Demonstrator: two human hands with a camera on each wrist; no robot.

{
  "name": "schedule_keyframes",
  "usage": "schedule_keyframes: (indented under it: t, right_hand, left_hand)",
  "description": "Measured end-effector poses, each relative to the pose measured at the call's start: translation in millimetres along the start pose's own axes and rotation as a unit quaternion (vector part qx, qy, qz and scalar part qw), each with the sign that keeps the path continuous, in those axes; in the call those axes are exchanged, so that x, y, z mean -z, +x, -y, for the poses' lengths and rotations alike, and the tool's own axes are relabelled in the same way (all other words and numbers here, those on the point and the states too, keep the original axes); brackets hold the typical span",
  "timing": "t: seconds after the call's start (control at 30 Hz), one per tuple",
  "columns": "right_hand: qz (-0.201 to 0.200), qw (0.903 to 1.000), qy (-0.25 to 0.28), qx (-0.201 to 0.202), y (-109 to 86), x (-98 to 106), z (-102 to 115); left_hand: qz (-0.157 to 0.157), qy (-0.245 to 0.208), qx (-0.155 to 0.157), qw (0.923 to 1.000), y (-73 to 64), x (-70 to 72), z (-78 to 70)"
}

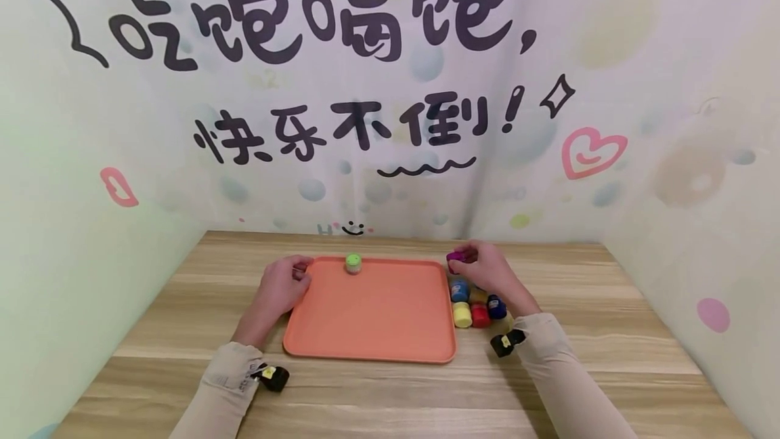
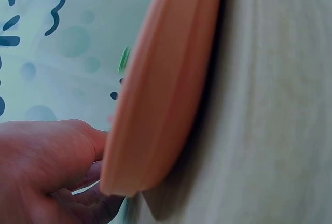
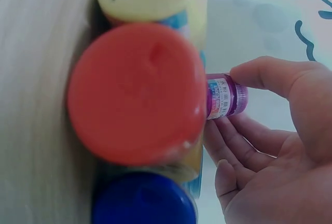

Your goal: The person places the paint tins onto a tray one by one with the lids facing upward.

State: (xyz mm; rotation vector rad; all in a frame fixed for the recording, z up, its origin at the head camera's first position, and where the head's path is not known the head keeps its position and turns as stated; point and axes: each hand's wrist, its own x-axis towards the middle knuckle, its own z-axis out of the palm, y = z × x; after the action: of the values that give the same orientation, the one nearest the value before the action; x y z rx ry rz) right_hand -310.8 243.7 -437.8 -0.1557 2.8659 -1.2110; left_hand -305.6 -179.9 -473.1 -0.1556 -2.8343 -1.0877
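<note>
An orange tray (image 1: 372, 310) lies on the table, and my left hand (image 1: 283, 284) grips its far left corner. In the left wrist view that hand (image 2: 52, 167) has its thumb at the rim and curled fingers partly hidden behind the tray wall (image 2: 161, 84). A small jar with a green lid (image 1: 353, 263) stands on the tray near its far edge. Just beyond the tray's far right corner, my right hand (image 1: 484, 268) pinches a small purple paint jar (image 3: 223, 97) between thumb and fingers. The purple jar (image 1: 455, 261) is above the other jars there.
Beside the tray's right edge several small paint jars stand close together: a yellow one (image 1: 462, 315), a red one (image 1: 480, 316), a dark blue one (image 1: 496, 307) and a lighter blue one (image 1: 460, 290). Others are partly under my right forearm. A printed backdrop (image 1: 390, 202) borders the wooden table (image 1: 365, 398).
</note>
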Motion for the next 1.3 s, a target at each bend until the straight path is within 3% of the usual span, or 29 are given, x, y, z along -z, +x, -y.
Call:
schedule_keyframes:
  t: [1.3]
  right_hand:
    - [0.007,0.9975,0.052,0.046,8.1,-50,42]
  left_hand:
    - [0.003,0.001,-0.002,1.0000,0.4,1.7,0.2]
